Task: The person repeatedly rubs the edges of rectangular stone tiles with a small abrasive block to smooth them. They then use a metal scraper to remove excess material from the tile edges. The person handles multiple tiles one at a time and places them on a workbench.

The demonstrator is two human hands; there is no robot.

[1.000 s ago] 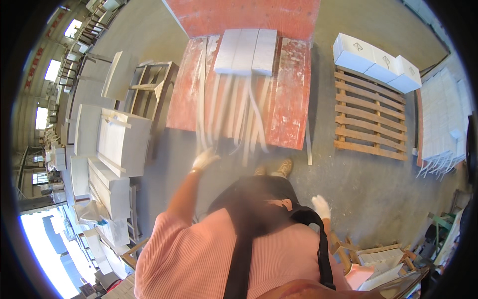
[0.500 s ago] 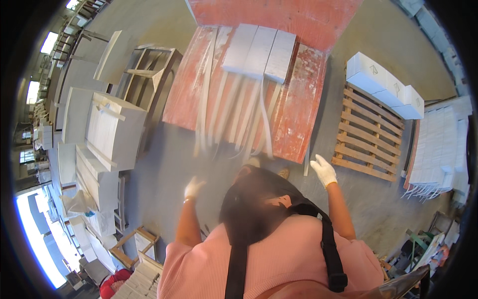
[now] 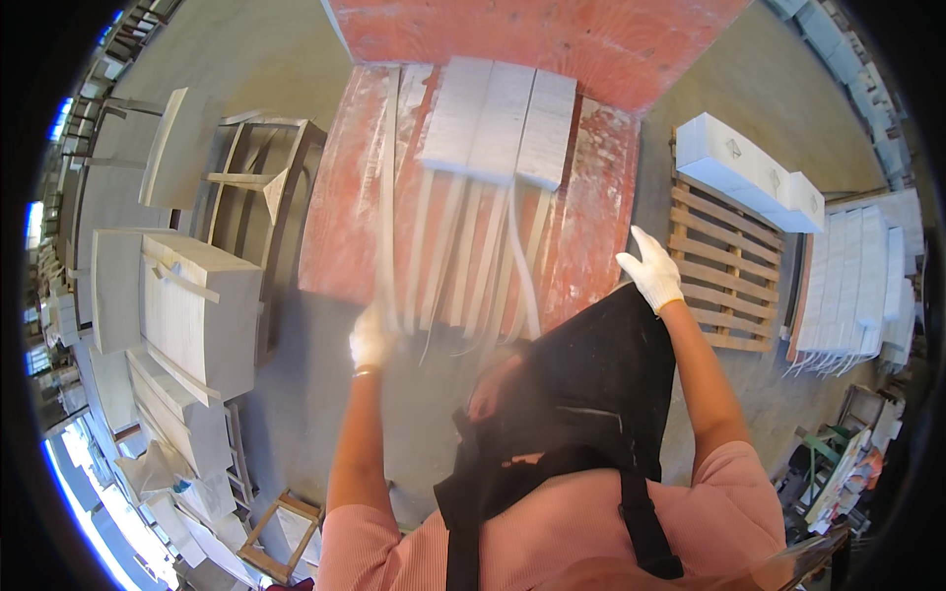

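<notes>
My left hand [image 3: 371, 340], in a white glove, is next to the near end of a long pale strip [image 3: 387, 217]; its fingers are smeared, so I cannot tell whether it touches the strip. My right hand [image 3: 651, 270], also gloved, hangs beside the right edge of a red board [image 3: 340, 197], thumb and fingers apart and nothing in it. On the board, three white blocks [image 3: 477, 120] lie side by side at the far end. Several more pale strips [image 3: 483, 251] run from beneath them toward me, their ends reaching past the board's near edge.
A red upright panel [image 3: 532, 34] rises behind the blocks. To the right, a wooden pallet [image 3: 729, 261] carries white boxes [image 3: 729, 158], with stacked white pieces [image 3: 847, 286] beyond. On the left stand a wooden frame [image 3: 291, 187] and a large pale block [image 3: 187, 305].
Both hands have moved forward, the left up to the strip ends and the right to the board's side. My black apron has swung forward and right.
</notes>
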